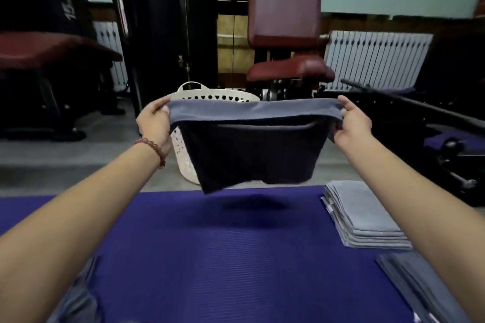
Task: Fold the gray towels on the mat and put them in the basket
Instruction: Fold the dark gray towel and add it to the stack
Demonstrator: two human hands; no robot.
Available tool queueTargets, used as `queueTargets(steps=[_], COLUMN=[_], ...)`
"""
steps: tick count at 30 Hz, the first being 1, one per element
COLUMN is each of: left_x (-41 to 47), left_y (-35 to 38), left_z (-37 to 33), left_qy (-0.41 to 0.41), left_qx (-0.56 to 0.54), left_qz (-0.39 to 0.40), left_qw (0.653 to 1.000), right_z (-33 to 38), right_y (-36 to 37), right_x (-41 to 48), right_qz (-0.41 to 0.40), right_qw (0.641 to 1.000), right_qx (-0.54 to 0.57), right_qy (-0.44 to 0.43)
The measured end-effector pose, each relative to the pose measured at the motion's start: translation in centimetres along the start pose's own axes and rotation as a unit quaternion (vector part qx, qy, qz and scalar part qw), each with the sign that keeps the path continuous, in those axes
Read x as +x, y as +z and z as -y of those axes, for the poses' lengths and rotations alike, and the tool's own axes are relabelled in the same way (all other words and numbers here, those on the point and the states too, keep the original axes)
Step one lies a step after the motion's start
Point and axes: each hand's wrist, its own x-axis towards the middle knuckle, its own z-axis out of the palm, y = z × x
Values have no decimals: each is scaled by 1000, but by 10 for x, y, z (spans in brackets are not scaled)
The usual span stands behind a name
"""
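Hanging between the two grips, a gray towel [252,149] is held in the air above the far part of the purple mat [236,257]; its top edge is pulled taut from left to right, a lighter band is seen along that edge, and the darker rest droops clear of the mat, on which a shadow is cast. The left grip [154,120], a bare hand, is closed round the towel's left top corner; a beaded bracelet [154,151] is worn on that wrist. The right grip [353,123] is closed on the right top corner, the cloth being pinched between thumb and fingers. A white basket [183,157] with heart-shaped holes is set on the floor just beyond the mat's far edge, behind the towel and largely hidden by it. On the right of the mat a stack of folded towels [364,215] is laid; nearer, at the right edge, a second gray stack [420,283] is partly seen. Farther off, a maroon seat [288,68] and a white radiator [375,57] are placed by the wall.
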Motion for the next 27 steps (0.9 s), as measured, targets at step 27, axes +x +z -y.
queueTargets(steps=[27], left_x=[-267], left_y=[-250], left_z=[179], left_qy=[-236], left_qx=[343], left_qz=[657], left_qw=[628], right_z=[-158], right_y=[-313], right_x=[-115], right_qz=[495], right_qw=[376], right_qx=[-658], right_qy=[426])
